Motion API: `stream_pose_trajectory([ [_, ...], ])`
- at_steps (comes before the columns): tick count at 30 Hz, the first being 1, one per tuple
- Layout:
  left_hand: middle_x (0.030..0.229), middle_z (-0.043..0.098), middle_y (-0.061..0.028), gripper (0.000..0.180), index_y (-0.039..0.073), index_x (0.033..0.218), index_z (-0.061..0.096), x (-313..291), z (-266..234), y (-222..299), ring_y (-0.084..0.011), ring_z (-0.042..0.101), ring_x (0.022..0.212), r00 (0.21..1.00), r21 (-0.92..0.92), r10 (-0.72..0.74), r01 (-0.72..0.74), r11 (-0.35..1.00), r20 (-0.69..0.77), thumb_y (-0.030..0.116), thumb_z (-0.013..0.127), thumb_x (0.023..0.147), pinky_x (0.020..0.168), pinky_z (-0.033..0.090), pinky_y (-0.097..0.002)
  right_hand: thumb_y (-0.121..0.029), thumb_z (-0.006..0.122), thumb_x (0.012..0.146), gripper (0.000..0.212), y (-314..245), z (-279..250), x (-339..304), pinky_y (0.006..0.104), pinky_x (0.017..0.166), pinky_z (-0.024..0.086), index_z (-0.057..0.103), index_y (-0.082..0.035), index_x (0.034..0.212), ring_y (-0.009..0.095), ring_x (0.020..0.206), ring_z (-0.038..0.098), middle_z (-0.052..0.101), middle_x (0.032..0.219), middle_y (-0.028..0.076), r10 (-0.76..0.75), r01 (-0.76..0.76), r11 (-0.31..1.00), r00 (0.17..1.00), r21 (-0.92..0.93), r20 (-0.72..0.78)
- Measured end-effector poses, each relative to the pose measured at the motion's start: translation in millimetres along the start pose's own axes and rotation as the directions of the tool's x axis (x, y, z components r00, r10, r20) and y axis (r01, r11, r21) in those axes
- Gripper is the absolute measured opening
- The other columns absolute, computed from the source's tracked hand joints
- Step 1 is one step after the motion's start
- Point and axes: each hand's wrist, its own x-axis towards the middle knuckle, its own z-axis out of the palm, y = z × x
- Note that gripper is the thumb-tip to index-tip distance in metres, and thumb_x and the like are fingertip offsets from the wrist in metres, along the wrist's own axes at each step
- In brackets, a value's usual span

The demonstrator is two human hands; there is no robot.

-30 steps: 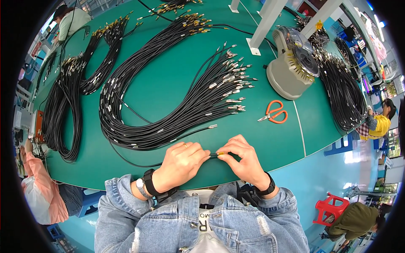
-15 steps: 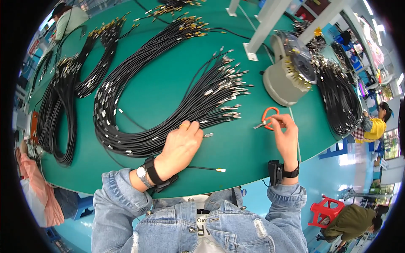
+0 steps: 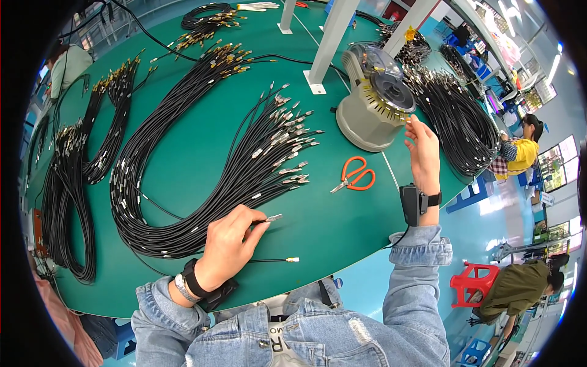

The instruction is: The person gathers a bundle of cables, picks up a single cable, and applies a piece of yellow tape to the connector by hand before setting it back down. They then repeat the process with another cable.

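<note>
My left hand (image 3: 229, 244) pinches a black cable just behind its silver metal connector (image 3: 274, 218), held in front of the big curved bundle of black cables (image 3: 202, 226). The bundle's many silver-tipped ends fan out to the right. My right hand (image 3: 423, 150) is at the right rim of a round grey-beige machine (image 3: 365, 119) with a dark reel on top and small yellow tabs around its edge. Its fingertips are closed near one tab; what they grip is too small to tell. Orange-handled cutters (image 3: 354, 176) lie on the green table (image 3: 330, 220) between my hands.
A single cable end with a pale tip (image 3: 292, 260) lies near the front edge. More cable bundles lie at left (image 3: 70, 208) and right (image 3: 458, 122). Grey metal posts (image 3: 330, 46) stand behind the machine. A red stool (image 3: 474, 284) and other people are off to the right.
My right hand has left the orange cutters and moved up to the machine's rim. My left hand now holds a cable end apart from the bundle. The view has shifted.
</note>
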Motion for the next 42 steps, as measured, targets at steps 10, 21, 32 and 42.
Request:
stream_pose_trajectory([
  [10, 0.071, 0.059, -0.0053, 0.02, 0.003, 0.085, 0.059, 2.3, 3.5, -2.0, -0.0127, 0.049, 0.046, 0.979, 0.018, 0.133, -0.132, 0.991, -0.155, -0.003, 0.072, 0.07, 0.041, 0.037, -0.0243, -0.013, 0.061, 0.086, 0.007, -9.4, 18.1, -25.1, 0.0247, 0.069, 0.036, 0.062, -0.006, 0.088, 0.009, 0.076, 0.048, 0.057, 0.083, -0.002, -0.113, 0.09, 0.967, 0.99, 0.237, 0.087],
  [21, 0.071, 0.061, -0.0046, 0.021, 0.002, 0.089, 0.059, -0.9, 4.2, -9.4, -0.0098, 0.054, 0.05, 0.962, -0.047, 0.078, -0.093, 0.995, -0.263, -0.003, 0.071, 0.073, 0.043, 0.041, -0.0221, 0.0, 0.06, 0.084, 0.002, 20.7, 133.3, -187.0, 0.0218, 0.072, 0.04, 0.059, 0.001, 0.084, 0.009, 0.08, 0.051, 0.056, 0.086, 0.003, 0.037, -0.159, 0.974, 0.816, 0.163, 0.578],
  [32, 0.07, 0.06, -0.0071, 0.026, 0.003, 0.098, 0.058, -4.9, 3.4, -10.7, -0.0154, 0.056, 0.051, 0.969, -0.146, -0.082, 0.048, 0.988, -0.233, 0.001, 0.07, 0.075, 0.044, 0.044, -0.0257, -0.001, 0.063, 0.083, 0.005, 36.3, 151.9, -199.7, 0.0216, 0.07, 0.04, 0.06, 0.003, 0.085, 0.008, 0.075, 0.05, 0.056, 0.082, 0.002, -0.09, -0.022, 0.978, 0.852, 0.205, 0.517],
  [42, 0.069, 0.061, -0.0053, 0.029, 0.001, 0.099, 0.055, -5.0, 2.1, -10.4, -0.008, 0.058, 0.055, 0.978, -0.093, -0.04, 0.021, 0.995, -0.205, -0.003, 0.07, 0.075, 0.045, 0.043, -0.0197, 0.001, 0.062, 0.083, 0.004, 39.1, 151.2, -199.4, 0.0225, 0.071, 0.039, 0.06, 0.003, 0.085, 0.01, 0.077, 0.05, 0.057, 0.084, 0.004, -0.09, -0.008, 0.983, 0.853, 0.185, 0.514],
])
